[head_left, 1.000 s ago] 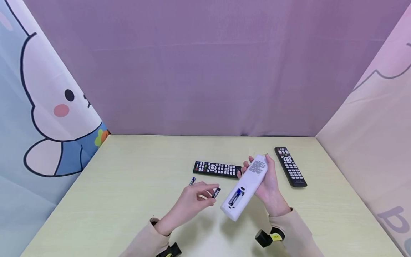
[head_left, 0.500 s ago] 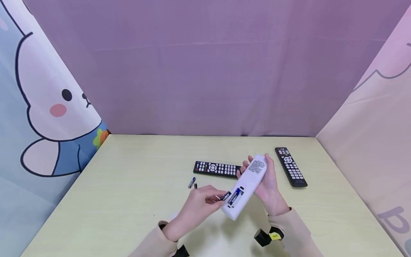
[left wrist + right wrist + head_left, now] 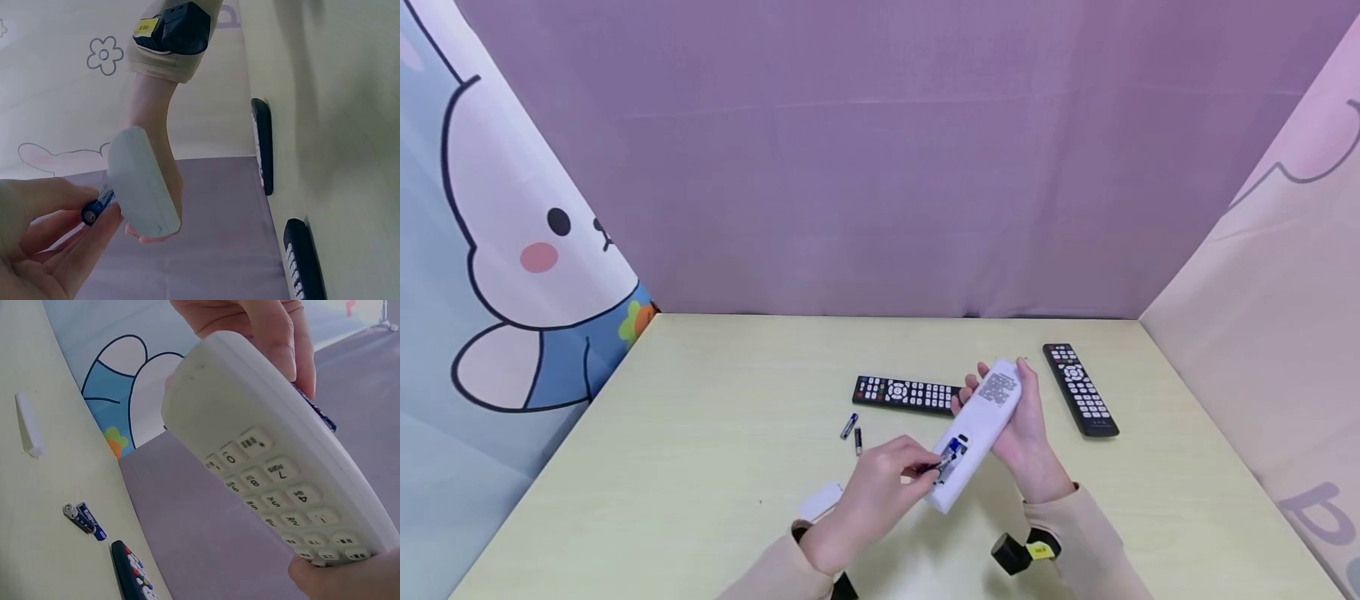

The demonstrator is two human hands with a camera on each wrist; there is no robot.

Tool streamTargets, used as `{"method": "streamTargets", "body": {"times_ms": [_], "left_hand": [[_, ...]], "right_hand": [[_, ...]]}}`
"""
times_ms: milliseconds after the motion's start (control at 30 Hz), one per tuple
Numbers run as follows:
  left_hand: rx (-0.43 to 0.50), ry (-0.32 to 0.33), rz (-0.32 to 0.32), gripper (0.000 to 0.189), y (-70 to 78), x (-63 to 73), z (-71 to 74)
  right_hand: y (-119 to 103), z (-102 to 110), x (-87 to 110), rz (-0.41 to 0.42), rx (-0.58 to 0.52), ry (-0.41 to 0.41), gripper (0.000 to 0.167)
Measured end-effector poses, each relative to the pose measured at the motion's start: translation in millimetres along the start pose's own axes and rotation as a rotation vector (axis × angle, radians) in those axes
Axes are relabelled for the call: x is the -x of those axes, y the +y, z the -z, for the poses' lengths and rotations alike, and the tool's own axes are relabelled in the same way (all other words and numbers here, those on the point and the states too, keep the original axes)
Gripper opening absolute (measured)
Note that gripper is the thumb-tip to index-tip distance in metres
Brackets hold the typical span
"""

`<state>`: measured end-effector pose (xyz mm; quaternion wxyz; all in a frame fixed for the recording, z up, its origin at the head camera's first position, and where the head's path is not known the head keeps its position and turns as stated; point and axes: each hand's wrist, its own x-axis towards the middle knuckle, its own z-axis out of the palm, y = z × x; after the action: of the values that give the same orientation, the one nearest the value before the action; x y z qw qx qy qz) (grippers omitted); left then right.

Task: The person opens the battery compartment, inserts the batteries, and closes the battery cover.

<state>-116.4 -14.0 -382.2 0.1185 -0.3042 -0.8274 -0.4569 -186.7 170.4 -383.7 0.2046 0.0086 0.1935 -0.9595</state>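
My right hand [image 3: 1028,437] holds a white remote control [image 3: 983,421] tilted above the table, its back with the uncovered battery compartment turned up in the head view. Its keypad faces the right wrist camera. A blue battery [image 3: 953,447] shows in the compartment. Between thumb and fingers, my left hand [image 3: 883,482] pinches another battery [image 3: 99,207] right at the compartment; in the head view the fingers mostly hide it. Two loose batteries, one blue and silver [image 3: 848,426] and one dark [image 3: 858,442], lie beyond the left hand.
A white battery cover [image 3: 822,502] lies on the table [image 3: 647,483], partly behind the left wrist. One black remote [image 3: 906,395] lies crosswise behind the white one; a second black remote [image 3: 1081,390] lies to the right. A purple cloth [image 3: 880,167] hangs behind the table.
My left hand has moved right with its battery, from beside the white remote to its compartment. The loose batteries and the cover have come into fuller view. The right hand has barely moved.
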Motion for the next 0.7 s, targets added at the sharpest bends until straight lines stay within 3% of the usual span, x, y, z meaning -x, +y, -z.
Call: {"method": "streamTargets", "body": {"times_ms": [167, 467, 700], "left_hand": [[-0.106, 0.033, -0.039, 0.009, 1.2, 0.2, -4.6], [-0.204, 0.083, -0.088, 0.008, -1.4, 0.8, -10.1], [-0.182, 0.068, -0.100, 0.009, -4.5, 1.9, -13.0]], "right_hand": [[1, -1, 0.3, 0.001, 0.004, -0.004, 0.048], [2, -1, 1.1, -0.002, 0.006, -0.009, 0.047], [2, -1, 1.0, -0.002, 0.012, -0.024, 0.047]]}}
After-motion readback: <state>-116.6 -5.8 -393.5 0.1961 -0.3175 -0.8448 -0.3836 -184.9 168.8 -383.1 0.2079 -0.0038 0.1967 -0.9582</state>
